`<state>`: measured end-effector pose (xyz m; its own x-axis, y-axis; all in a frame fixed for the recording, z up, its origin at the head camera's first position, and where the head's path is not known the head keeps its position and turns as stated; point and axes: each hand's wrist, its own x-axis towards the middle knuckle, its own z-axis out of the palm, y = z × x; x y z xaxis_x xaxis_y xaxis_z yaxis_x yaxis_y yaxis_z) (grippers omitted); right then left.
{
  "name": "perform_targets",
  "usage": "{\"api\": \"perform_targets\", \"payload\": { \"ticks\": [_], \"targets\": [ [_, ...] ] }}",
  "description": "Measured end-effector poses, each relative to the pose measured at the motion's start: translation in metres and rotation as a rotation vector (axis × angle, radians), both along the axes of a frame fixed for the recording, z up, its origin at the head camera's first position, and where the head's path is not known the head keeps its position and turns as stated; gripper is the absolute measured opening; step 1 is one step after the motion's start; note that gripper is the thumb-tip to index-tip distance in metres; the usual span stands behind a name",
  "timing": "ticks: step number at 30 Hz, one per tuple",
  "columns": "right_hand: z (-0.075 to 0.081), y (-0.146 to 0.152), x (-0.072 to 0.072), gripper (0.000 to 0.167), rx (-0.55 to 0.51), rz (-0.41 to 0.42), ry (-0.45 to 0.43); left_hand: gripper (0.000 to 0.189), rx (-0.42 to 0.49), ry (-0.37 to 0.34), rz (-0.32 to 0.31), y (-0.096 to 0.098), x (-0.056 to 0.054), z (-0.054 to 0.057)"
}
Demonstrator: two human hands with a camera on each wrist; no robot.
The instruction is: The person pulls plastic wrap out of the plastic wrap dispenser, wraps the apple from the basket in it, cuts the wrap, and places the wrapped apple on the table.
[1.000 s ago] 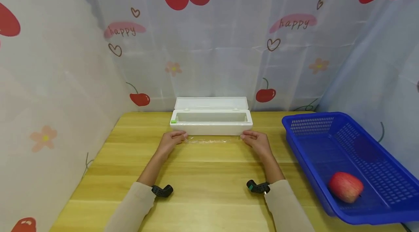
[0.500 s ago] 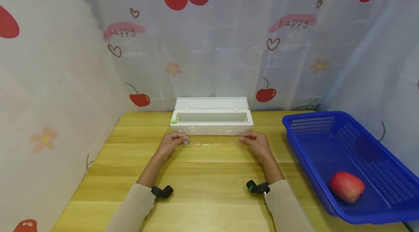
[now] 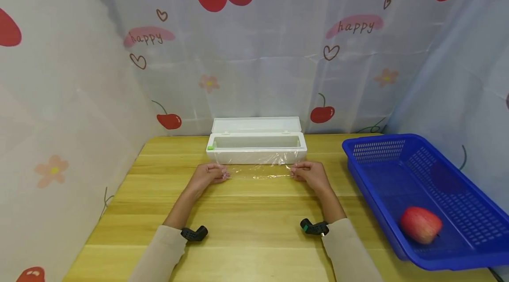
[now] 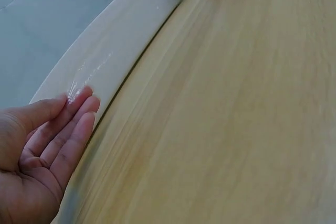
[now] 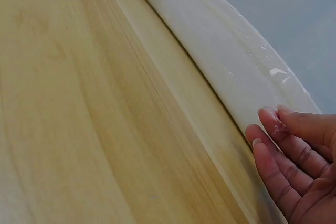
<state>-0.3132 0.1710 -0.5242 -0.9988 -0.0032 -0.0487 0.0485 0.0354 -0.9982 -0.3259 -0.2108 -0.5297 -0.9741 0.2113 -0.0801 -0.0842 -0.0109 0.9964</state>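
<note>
A sheet of clear plastic wrap (image 3: pixel 258 171) stretches between both hands and runs back to the front of a white cling film dispenser box (image 3: pixel 222 158). My left hand (image 3: pixel 207 176) pinches the wrap's left corner between thumb and index finger; the left wrist view shows this hand (image 4: pixel 50 142) with the other fingers loosely bent. At the other corner, my right hand (image 3: pixel 311 173) pinches the film the same way, and crumpled film shows at its fingertips (image 5: pixel 270 116) in the right wrist view. The box's lid (image 3: pixel 256 124) stands up at the back, with a small green slider (image 3: pixel 210 148) at the left of the rim.
To the right stands a blue plastic basket (image 3: pixel 381 211) holding a red apple (image 3: pixel 420 225). The wooden table (image 3: pixel 254 229) extends in front of the box. A curtain (image 3: pixel 262 87) printed with cherries hangs close behind it.
Both hands have drawn slightly toward the person, pulling the plastic wrap farther out from the box. More film now shows across the box front. Box, basket and apple stay in place.
</note>
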Motion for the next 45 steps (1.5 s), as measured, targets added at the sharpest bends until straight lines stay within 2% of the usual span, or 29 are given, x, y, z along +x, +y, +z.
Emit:
{"api": "perform_targets", "payload": {
  "ticks": [4, 10, 15, 23, 29, 37, 45],
  "targets": [
    [0.003, 0.003, 0.002, 0.021, -0.007, 0.013, 0.002, 0.028, 0.035, -0.031, -0.023, -0.004, 0.000, 0.000],
    [0.008, 0.008, 0.003, 0.024, -0.026, 0.051, 0.015, 0.030, 0.036, -0.027, -0.064, -0.008, -0.001, 0.002],
    [0.010, 0.013, 0.003, 0.025, -0.047, 0.072, 0.029, 0.027, 0.049, -0.014, -0.082, -0.009, 0.000, 0.004],
    [0.024, 0.011, 0.005, 0.020, -0.049, 0.067, 0.046, 0.028, 0.072, 0.033, -0.122, -0.010, 0.000, 0.014],
    [0.032, 0.011, 0.011, 0.023, -0.064, 0.085, 0.056, 0.026, 0.072, 0.027, -0.110, -0.012, 0.003, 0.022],
    [0.041, 0.015, 0.020, 0.024, 0.007, 0.078, 0.064, 0.031, 0.062, 0.018, -0.117, -0.008, 0.007, 0.032],
    [0.047, 0.015, 0.024, 0.025, 0.069, 0.094, 0.058, 0.037, 0.034, -0.007, -0.096, -0.008, 0.018, 0.039]
  ]
}}
